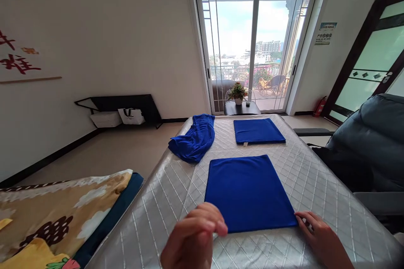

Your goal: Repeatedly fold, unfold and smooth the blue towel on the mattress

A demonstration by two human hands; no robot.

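Observation:
A blue cloth (246,189), folded into a smooth square, lies flat on the silver quilted mattress (164,201) in front of me. At its near right corner, my right hand (315,231) pinches the edge between thumb and fingers. My left hand (195,235) is closed with curled fingers in front of the near left corner, which it hides; whether it grips anything cannot be seen. Farther back lies a second folded blue cloth (259,130) with a small white tag at its near edge. To its left is a crumpled blue cloth (195,138).
A small dark table or chair with a potted plant (238,92) stands beyond the mattress, before a sliding glass door (255,46). Right of the mattress is a dark padded chair (372,143). A patterned blanket (72,210) lies at lower left. Bags stand by a black folding frame (123,107).

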